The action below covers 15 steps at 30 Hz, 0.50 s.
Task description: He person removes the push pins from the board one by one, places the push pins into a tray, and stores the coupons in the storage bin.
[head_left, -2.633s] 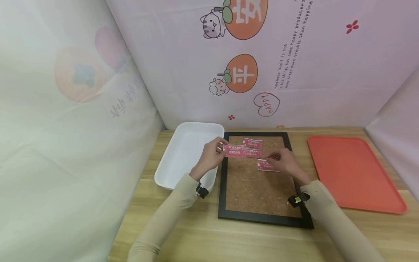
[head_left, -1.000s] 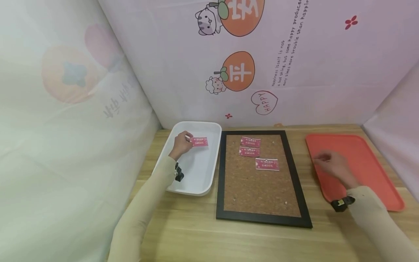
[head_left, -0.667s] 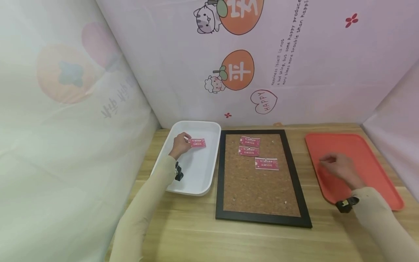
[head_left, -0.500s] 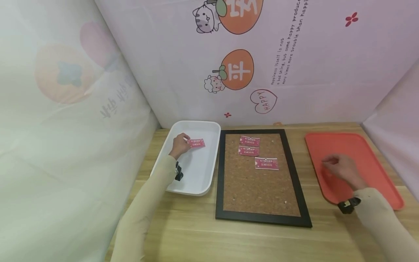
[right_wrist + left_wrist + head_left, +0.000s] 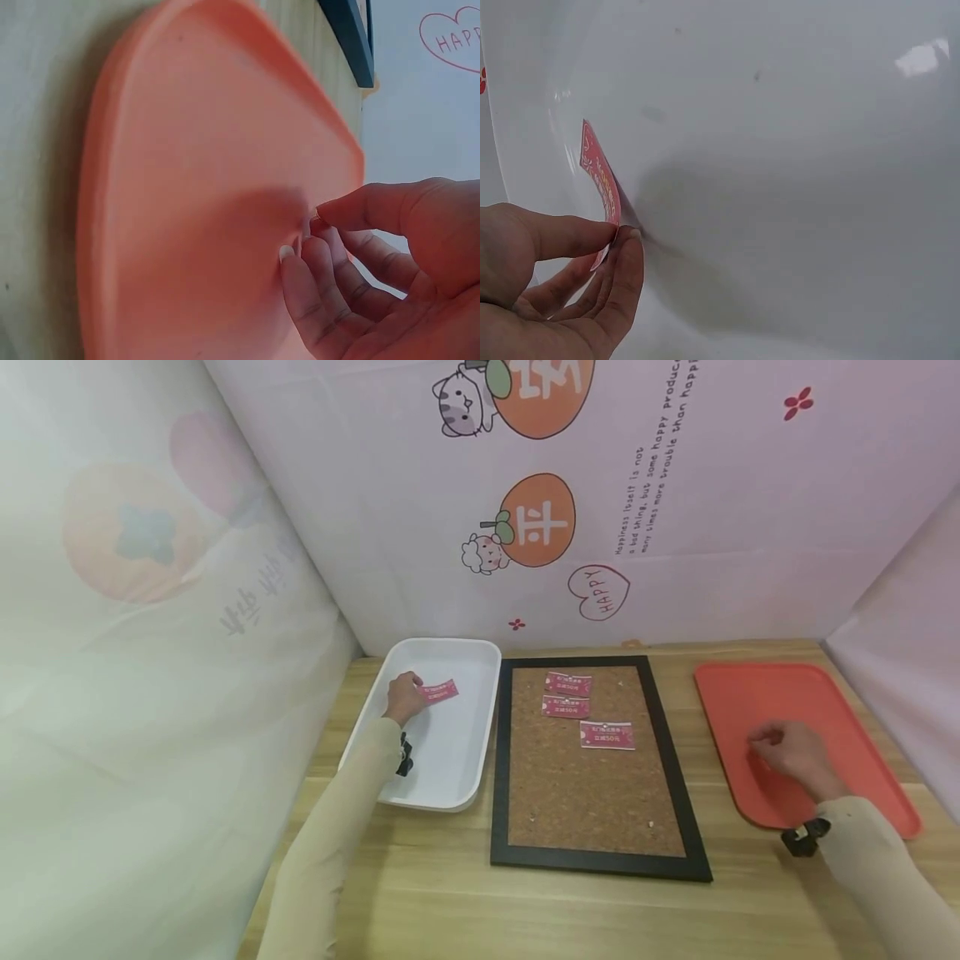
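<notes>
My left hand (image 5: 405, 697) pinches one end of a pink coupon (image 5: 440, 692) inside the white basin (image 5: 457, 777). In the left wrist view the coupon (image 5: 600, 176) bends between thumb and fingers, close to the basin wall. Three more pink coupons lie on the framed cork board: an upper one (image 5: 567, 686), a middle one (image 5: 566, 709) and a lower right one (image 5: 607, 737), with small pins at their tops. Over the red tray (image 5: 840, 777) my right hand (image 5: 795, 753) pinches a tiny clear thing, apparently a pushpin (image 5: 306, 226), mostly hidden by the fingers.
The cork board (image 5: 592, 793) has a black frame and lies between basin and tray. Several small pale pins, one at its lower right (image 5: 651, 824), stand in the cork. A printed cloth wall (image 5: 675, 585) closes the back of the wooden table (image 5: 585, 914).
My left hand has carried its coupon from the board's left edge into the basin and tilted it. My right hand has left the lower right coupon and moved right, over the tray.
</notes>
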### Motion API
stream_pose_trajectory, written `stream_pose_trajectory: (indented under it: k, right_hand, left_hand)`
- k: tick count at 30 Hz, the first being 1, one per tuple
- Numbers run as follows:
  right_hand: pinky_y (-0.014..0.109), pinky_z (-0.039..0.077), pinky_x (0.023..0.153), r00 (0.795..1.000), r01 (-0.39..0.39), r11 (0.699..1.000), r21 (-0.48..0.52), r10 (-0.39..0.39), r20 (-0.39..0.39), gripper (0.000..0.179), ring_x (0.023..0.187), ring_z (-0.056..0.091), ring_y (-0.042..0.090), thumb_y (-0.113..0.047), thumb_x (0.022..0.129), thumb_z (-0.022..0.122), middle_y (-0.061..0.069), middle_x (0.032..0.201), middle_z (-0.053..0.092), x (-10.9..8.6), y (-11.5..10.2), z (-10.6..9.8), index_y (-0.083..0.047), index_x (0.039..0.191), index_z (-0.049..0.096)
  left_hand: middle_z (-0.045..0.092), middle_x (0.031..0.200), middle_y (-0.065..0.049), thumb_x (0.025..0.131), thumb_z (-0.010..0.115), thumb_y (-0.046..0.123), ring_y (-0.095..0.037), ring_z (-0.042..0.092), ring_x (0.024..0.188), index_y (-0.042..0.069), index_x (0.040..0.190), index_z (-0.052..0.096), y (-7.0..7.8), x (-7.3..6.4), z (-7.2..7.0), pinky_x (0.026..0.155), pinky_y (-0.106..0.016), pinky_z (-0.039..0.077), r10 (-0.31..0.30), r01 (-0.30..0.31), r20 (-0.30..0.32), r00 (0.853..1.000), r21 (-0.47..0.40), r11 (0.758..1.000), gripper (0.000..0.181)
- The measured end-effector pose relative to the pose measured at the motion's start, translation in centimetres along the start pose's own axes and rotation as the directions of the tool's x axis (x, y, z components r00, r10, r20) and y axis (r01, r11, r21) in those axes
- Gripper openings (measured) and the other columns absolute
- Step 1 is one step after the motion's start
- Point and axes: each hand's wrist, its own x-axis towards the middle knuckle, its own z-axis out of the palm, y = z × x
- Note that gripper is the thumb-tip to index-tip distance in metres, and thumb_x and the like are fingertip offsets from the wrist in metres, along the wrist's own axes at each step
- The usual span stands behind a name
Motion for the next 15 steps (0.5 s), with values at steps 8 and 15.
stream_pose_trajectory:
  k: [8,15]
  right_hand:
    - [0.029,0.054,0.056,1.0,-0.028,1.0,0.004,0.028,-0.005,0.035,0.073,0.065,0.016,-0.016,0.103,0.058,0.037,0.109,0.066,-0.1,0.17,0.19,0.013,0.121,0.063]
    - [0.029,0.053,0.055,0.999,-0.032,0.999,0.006,0.032,-0.013,0.035,0.071,0.065,0.015,-0.016,0.103,0.058,0.036,0.108,0.068,0.13,0.44,0.29,0.013,0.122,0.063]
  left_hand:
    - [0.06,0.133,-0.024,0.093,0.064,0.003,-0.038,0.053,0.126,-0.003,0.129,0.06,-0.36,0.26,0.17,0.113,-0.049,0.046,-0.04,0.04,0.009,0.999,0.012,0.999,0.037]
    - [0.06,0.132,-0.022,0.093,0.065,0.004,-0.037,0.053,0.125,-0.002,0.13,0.061,-0.28,0.46,0.4,0.113,-0.05,0.045,-0.057,0.057,0.014,0.998,0.026,0.998,0.038]
